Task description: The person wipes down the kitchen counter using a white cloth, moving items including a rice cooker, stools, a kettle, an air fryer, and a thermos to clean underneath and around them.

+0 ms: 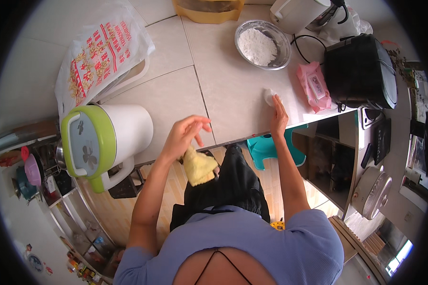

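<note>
My right hand lies on the tiled countertop, its fingertips pressing a crumpled white wipe to the surface. Near the counter's front edge, my left hand is raised with some fingers loosely extended. A yellow cloth hangs below that hand, seemingly caught in the palm; the grip itself is hidden. To the right of the wipe lies a pink pack of wet wipes. Farther back is a metal bowl holding a heap of white powder.
A white appliance with a green lid stands at the left, beside a printed plastic bag. A black appliance, a white kettle and a black cord occupy the back right. Below the counter is a teal stool.
</note>
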The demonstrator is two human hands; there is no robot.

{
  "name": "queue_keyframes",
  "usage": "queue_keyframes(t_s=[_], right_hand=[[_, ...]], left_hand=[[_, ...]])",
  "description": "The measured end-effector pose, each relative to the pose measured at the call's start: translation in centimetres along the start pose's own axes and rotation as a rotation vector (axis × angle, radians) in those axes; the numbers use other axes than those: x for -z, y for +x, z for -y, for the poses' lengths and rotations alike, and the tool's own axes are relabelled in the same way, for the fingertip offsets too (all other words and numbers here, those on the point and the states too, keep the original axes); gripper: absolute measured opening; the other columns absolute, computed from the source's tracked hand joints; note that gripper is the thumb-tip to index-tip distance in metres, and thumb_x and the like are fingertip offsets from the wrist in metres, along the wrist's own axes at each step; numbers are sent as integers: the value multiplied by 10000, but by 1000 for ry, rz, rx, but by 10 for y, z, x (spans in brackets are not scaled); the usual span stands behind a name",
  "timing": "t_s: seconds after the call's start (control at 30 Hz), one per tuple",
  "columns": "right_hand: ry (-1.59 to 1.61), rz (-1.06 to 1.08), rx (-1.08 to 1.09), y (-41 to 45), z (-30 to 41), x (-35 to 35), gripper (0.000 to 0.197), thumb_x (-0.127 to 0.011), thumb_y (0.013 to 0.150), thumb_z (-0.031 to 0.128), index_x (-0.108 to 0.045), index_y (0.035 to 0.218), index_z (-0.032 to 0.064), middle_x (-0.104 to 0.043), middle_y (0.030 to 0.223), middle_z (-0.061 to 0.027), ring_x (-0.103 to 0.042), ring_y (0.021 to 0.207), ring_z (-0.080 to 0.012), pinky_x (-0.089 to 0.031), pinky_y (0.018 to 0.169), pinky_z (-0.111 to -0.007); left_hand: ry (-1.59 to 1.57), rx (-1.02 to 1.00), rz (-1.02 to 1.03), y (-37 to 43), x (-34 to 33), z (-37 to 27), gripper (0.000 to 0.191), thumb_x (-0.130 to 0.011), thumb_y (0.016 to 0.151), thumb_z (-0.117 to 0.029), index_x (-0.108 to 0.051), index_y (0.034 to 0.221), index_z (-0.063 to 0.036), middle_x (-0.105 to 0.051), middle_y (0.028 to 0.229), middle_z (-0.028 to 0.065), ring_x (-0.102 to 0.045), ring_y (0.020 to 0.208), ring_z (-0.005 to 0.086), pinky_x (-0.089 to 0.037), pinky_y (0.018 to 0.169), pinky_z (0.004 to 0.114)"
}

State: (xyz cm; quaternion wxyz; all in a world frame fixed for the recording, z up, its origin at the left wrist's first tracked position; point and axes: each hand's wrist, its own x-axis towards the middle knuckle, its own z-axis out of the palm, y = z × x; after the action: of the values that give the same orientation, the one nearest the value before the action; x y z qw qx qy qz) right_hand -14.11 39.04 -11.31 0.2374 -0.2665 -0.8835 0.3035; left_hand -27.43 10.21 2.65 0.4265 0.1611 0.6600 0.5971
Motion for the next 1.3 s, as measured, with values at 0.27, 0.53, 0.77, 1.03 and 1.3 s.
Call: queue_keyframes(t_s=[0.27, 0.53, 0.77, 1.03, 1.3], right_hand=[[-46, 741, 707, -67, 116, -86, 619, -526, 831, 366, -334, 1367, 122, -232, 1461, -82, -185, 1358, -235, -171, 1078, -452], [15, 762, 781, -1, 93, -103, 610, -474, 853, 399, -304, 1390, 164, -211, 1472, -69, -185, 1358, -227, -177, 1082, -436], [-67, 732, 394, 126, 102, -133, 515, -449, 842, 345, -422, 1312, 136, -284, 1442, -83, -267, 1320, -250, -190, 1084, -430], [-329, 141, 134, 200, -14, -97, 579, -423, 902, 363, -297, 1377, 57, -255, 1450, -131, -216, 1347, -288, -201, 1063, -480], [-346, 152, 27, 101, -22, -45, 491, -445, 893, 224, -343, 1347, 65, -296, 1430, -134, -257, 1330, -306, -217, 1054, -502]], left_hand=[[-62, 262, -50, 255, -17, -7, 378, -474, 916, -308, -423, 1181, -43, -604, 945, 130, -539, 572, 119, -441, 521, 250], [-61, 240, -145, 270, -11, -5, 146, -509, 821, -132, -482, 934, -45, -481, 721, 27, -449, 489, 85, -377, 448, 236], [-95, 122, -517, 127, 38, -77, 152, -468, 875, -135, -487, 993, -41, -545, 789, 20, -403, 440, 47, -336, 398, 181], [-211, 252, -691, 72, 51, 33, 94, -497, 838, -143, -483, 898, -73, -487, 639, -13, -392, 421, 54, -312, 357, 195], [-207, 372, -719, 41, 41, 38, 247, -536, 898, -295, -528, 941, -52, -580, 711, 48, -421, 452, 64, -331, 387, 195]])
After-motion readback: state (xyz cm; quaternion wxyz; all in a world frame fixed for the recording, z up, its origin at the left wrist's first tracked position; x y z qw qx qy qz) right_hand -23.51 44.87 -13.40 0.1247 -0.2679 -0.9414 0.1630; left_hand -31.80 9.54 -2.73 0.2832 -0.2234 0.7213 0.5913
